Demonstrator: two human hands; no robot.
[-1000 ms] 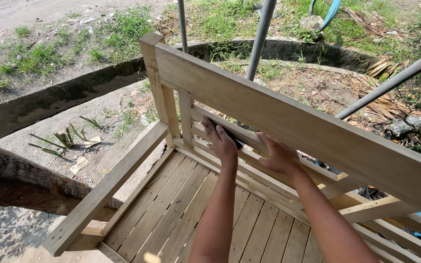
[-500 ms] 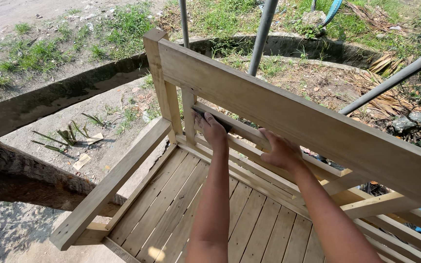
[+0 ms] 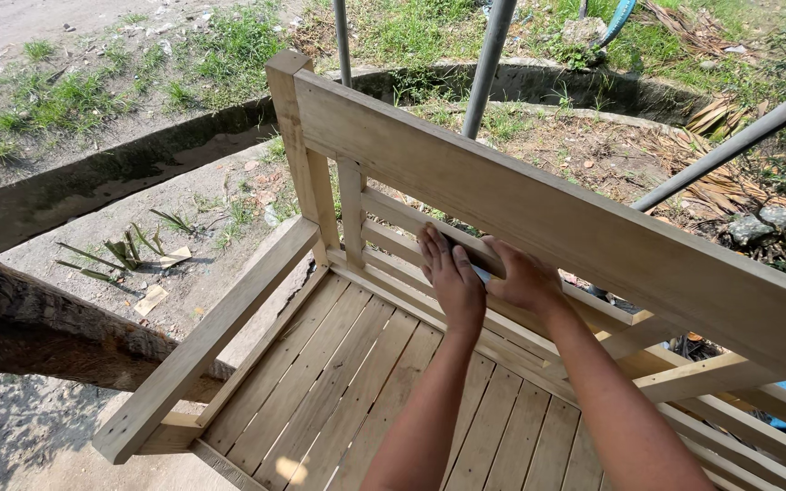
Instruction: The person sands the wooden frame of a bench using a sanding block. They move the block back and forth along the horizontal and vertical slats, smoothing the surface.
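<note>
Both hands press side by side on a back slat (image 3: 411,221) of the wooden bench (image 3: 539,195), near its left end. The left hand (image 3: 452,277) lies flat, fingers extended; the right hand (image 3: 522,277) curls around a small pale object (image 3: 481,274), mostly hidden. The slat's long axis runs left to right beneath them.

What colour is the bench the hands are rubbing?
Pale yellowish bare wood bench, seen clearest in the head view.

Unpainted wooden bench (image 3: 357,382) (slatted seat, broad backrest) stands on bare dirt ground (image 3: 11,436).
</note>
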